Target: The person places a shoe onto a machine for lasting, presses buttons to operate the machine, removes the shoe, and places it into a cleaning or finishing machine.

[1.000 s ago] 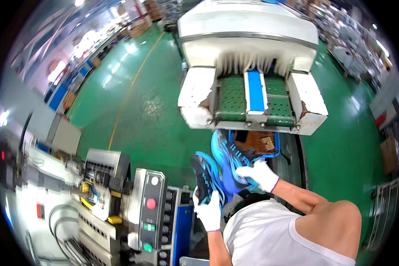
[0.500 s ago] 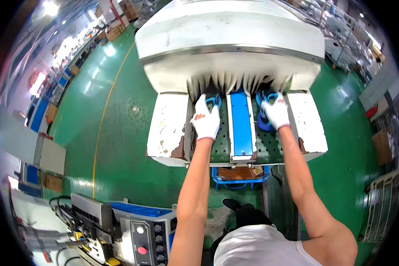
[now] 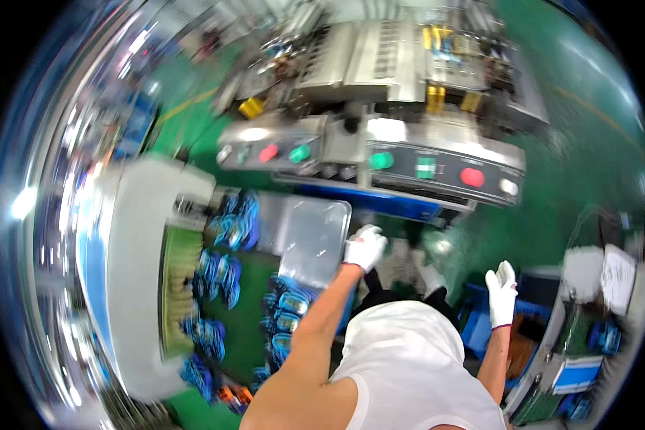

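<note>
Room seems free between left hand (image 3: 365, 249) and right hand (image 3: 502, 294) — 2 control panels (image 3: 448, 169) stand ahead.

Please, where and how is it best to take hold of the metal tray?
Probably grip the metal tray by its long right edge, coming from the right: this edge faces the left hand and looks free, while blue shoes crowd its lower edge. Whether it is fixed underneath does not show.

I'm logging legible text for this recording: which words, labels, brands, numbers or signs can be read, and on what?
None can be read.
Right control panel: any lettering is too small and blurred.
Left control panel: likewise.
Blue sneakers: any markings are too blurred.
</note>
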{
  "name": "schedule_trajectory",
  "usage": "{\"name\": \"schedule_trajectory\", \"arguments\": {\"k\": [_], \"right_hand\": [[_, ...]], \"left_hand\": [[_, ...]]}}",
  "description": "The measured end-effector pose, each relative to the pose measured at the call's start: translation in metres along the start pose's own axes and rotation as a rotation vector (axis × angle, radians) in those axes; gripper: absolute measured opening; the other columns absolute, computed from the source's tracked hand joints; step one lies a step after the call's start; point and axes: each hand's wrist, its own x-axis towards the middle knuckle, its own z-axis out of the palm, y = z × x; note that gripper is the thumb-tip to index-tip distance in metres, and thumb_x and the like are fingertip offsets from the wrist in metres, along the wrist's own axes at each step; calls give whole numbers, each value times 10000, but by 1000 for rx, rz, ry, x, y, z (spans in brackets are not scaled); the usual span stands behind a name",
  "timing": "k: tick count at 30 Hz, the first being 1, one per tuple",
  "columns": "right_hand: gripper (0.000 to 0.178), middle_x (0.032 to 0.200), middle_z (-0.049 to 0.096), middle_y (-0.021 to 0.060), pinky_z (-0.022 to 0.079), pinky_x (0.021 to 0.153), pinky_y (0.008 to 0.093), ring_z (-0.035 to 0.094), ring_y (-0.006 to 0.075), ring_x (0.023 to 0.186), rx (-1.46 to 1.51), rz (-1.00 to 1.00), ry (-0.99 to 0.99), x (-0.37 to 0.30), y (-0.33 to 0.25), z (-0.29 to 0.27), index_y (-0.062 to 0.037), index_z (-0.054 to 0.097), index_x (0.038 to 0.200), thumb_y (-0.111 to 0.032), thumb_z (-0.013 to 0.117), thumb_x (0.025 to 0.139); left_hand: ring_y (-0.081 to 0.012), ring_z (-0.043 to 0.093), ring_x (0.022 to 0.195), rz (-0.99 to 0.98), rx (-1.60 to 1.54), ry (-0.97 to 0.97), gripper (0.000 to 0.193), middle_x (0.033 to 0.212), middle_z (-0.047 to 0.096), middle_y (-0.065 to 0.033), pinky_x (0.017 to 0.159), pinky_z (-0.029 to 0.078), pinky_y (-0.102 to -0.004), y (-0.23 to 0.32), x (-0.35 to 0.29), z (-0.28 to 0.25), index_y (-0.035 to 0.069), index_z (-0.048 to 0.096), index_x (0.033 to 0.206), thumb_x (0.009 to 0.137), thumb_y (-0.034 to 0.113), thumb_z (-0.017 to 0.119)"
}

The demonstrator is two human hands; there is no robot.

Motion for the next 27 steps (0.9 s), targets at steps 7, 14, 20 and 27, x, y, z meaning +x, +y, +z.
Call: {"name": "schedule_trajectory", "arguments": {"k": [7,14,20,27], "right_hand": [[689,1473,538,277,414,1162,422,519,359,1390,-782,-249,-402,23,30,132,57,463,1477,-197,764,912],[746,1441,574,272,452,1130,414,563,348,1353,-1031,-5,-546,-2,-10,212,64,520,1439,-213,821,815],[738,1471,543,294,409,1166,398,526,364,1390,-1328,-262,-850,-19,-83,327,113,525,1414,-301,773,856],[773,1383,597,311,464,1105,400,594,371,1313,-1054,-598,-1274,-142,-153,495,46,501,1453,-366,767,856]], "left_hand": [[-423,656,1133,-1137,81,691,529,1228,688,-228,994,514,-491,-353,-307,-174,50,608,1330,933,396,649],[-443,603,1228,-1389,-78,636,760,1357,590,-272,1040,457,-573,-413,-320,-192,47,529,1395,908,626,604],[-408,648,1089,-1219,-80,995,397,1259,606,-193,919,522,-505,-413,-314,-117,86,627,1276,952,313,667],[-375,671,951,-731,-210,845,183,1023,675,-154,833,542,-466,-324,-300,-188,78,706,1031,861,147,705]]}}
